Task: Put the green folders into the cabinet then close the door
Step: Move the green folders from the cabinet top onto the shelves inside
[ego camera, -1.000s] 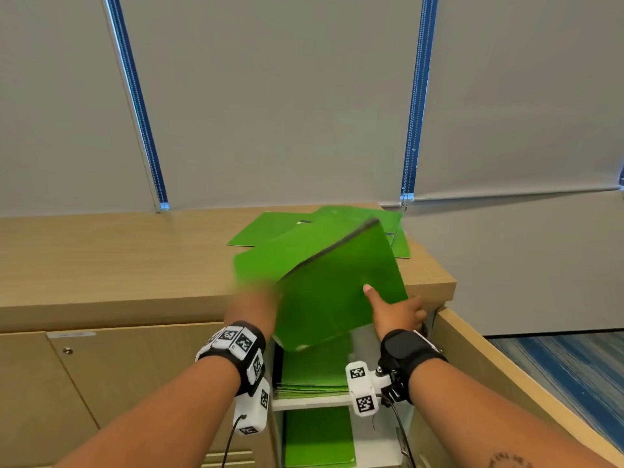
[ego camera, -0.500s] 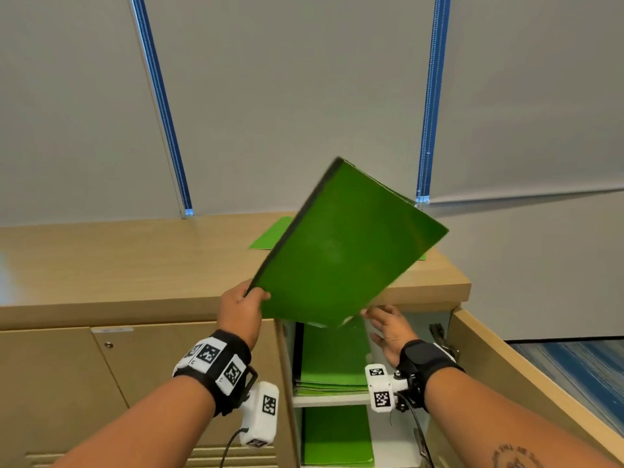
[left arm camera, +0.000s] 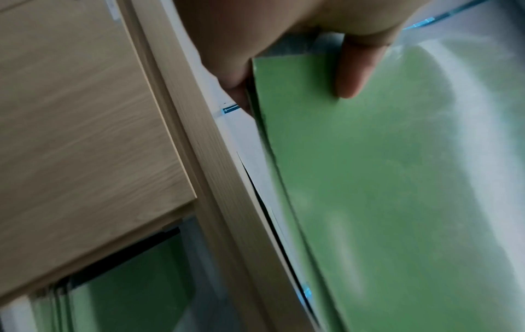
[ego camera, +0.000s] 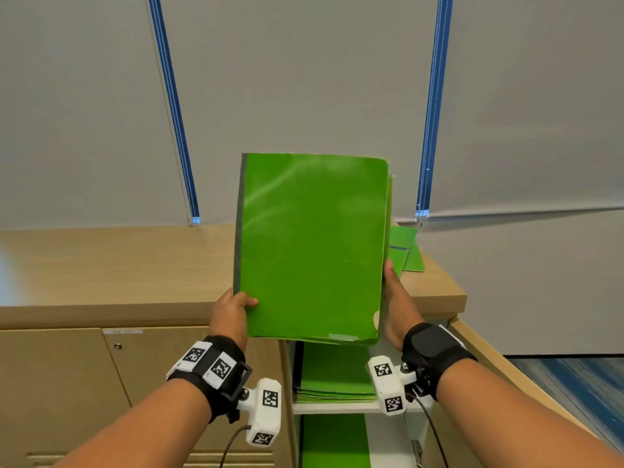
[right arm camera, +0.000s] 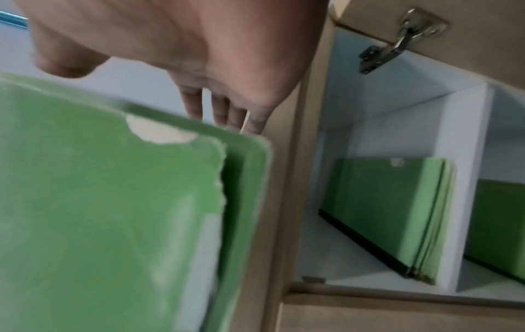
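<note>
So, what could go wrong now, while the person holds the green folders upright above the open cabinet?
1. The held folders are gripped by the left hand only at a lower corner, while the right hand lies flat on the other edge; the rear folder sticks out and might slip.
2. The shelf stack is already tall, so the bundle may catch on it.
3. More folders remain on the cabinet top, so closing the door now would be too early.

Left hand (ego camera: 231, 310) pinching, right hand (ego camera: 395, 305) flat, fingers (right arm camera: 221, 110) straight.
</note>
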The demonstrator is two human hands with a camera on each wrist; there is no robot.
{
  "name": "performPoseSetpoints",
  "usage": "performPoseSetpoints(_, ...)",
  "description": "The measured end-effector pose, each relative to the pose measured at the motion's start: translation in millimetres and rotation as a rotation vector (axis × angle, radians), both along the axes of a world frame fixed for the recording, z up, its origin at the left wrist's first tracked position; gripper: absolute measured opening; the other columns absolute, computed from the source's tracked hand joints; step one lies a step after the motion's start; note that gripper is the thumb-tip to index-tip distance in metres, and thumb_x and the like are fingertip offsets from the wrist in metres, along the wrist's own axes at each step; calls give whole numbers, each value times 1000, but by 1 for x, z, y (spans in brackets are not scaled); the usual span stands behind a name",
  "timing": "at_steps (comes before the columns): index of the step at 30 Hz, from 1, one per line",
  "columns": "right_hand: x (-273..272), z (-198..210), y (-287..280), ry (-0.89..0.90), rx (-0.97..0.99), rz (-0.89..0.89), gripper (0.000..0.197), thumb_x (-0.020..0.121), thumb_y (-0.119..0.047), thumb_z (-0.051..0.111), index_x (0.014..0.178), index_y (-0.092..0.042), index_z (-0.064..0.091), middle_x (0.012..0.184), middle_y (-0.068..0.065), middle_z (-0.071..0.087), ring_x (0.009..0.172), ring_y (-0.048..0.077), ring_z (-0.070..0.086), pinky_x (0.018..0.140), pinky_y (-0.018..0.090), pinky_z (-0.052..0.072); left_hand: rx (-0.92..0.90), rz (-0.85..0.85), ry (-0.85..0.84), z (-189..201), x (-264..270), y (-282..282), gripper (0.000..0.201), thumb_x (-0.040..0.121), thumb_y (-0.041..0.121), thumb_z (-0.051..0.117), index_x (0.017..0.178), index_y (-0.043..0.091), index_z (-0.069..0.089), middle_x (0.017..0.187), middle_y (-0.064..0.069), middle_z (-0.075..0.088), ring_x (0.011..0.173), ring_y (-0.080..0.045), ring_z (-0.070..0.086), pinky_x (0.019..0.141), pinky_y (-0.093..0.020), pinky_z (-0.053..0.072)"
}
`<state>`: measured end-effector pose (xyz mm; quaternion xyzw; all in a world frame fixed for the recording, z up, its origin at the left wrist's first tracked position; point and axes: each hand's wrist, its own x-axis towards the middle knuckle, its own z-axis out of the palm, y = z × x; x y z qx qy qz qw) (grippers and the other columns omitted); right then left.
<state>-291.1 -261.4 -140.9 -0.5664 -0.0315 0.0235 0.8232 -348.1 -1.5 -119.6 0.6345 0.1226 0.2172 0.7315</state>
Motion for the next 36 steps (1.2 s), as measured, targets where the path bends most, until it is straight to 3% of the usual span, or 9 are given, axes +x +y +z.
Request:
performPoseSetpoints(4, -9, 12, 6, 24, -64, 32, 86, 66, -82, 56, 138, -36, 44, 145, -6, 45, 137, 18, 36, 116, 57, 19, 50, -87, 5, -10, -12, 0, 22, 81, -10, 49, 84, 8, 59, 82, -11, 64, 76, -28, 59, 64, -31, 47)
performPoseSetpoints(9, -31, -5, 3, -43, -221, 62, 46, 80, -11, 70, 124, -12, 57, 121, 10, 67, 116, 29, 60, 109, 54, 38, 22, -203, 96, -41, -17, 8, 35, 85, -9, 52, 116, 8, 54, 103, -18, 65, 85, -30, 62, 72, -35, 51)
performPoseSetpoints(12, -37, -27, -5, 45, -254, 244, 39, 84, 5, 58, 120, -10, 59, 118, 16, 68, 114, 35, 61, 103, 52, 44, -8, -178, 165, -63, -12, 19, 24, 94, 7, 50, 116, 6, 58, 105, -19, 67, 94, -34, 64, 87, -50, 53)
performPoseSetpoints(15, -36, -58, -7, 125, -301, 239, 44, 82, 13, 52, 120, -10, 59, 117, 18, 67, 109, 37, 62, 98, 50, 48, 36, -198, 298, -95, -7, 27, 17, 91, 5, 53, 103, 7, 64, 105, -26, 68, 94, -38, 64, 94, -58, 48)
performPoseSetpoints(20, -34, -134, -23, 229, -427, 234, 43, 79, 16, 57, 119, 1, 60, 116, 23, 67, 106, 38, 64, 98, 51, 48, 80, -376, 598, -163, -15, 31, 25, 92, 6, 55, 117, 8, 58, 107, -18, 65, 101, -34, 61, 98, -51, 47)
performPoseSetpoints(25, -36, -208, -37, 404, -513, 286, 44, 82, 16, 56, 122, -2, 57, 121, 24, 64, 115, 44, 58, 97, 53, 48, 293, -430, 689, -218, -13, 16, 25, 96, 0, 47, 120, 2, 53, 110, -17, 63, 86, -24, 60, 70, -33, 53)
performPoseSetpoints(32, -25, -297, -52, 509, -623, 271, 42, 82, 12, 60, 121, -4, 57, 124, 20, 63, 114, 38, 60, 102, 50, 46, 367, -421, 805, -305, 3, -9, 27, 97, -1, 45, 123, -2, 52, 108, -18, 61, 95, -26, 57, 76, -25, 47)
performPoseSetpoints(35, -31, -337, -61, 609, -735, 340, 31, 83, 8, 58, 109, -8, 57, 104, 18, 68, 92, 33, 67, 76, 41, 59, 365, -450, 940, -363, 13, -14, 31, 95, 7, 50, 126, 3, 51, 117, -21, 63, 103, -36, 64, 87, -47, 54)
performPoseSetpoints(36, -34, -353, -65, 647, -777, 346, 28, 83, 7, 57, 104, -11, 56, 91, 13, 66, 78, 26, 66, 64, 33, 59, 398, -465, 977, -378, 14, -16, 34, 94, 9, 51, 128, 3, 50, 121, -21, 62, 107, -38, 63, 85, -44, 55)
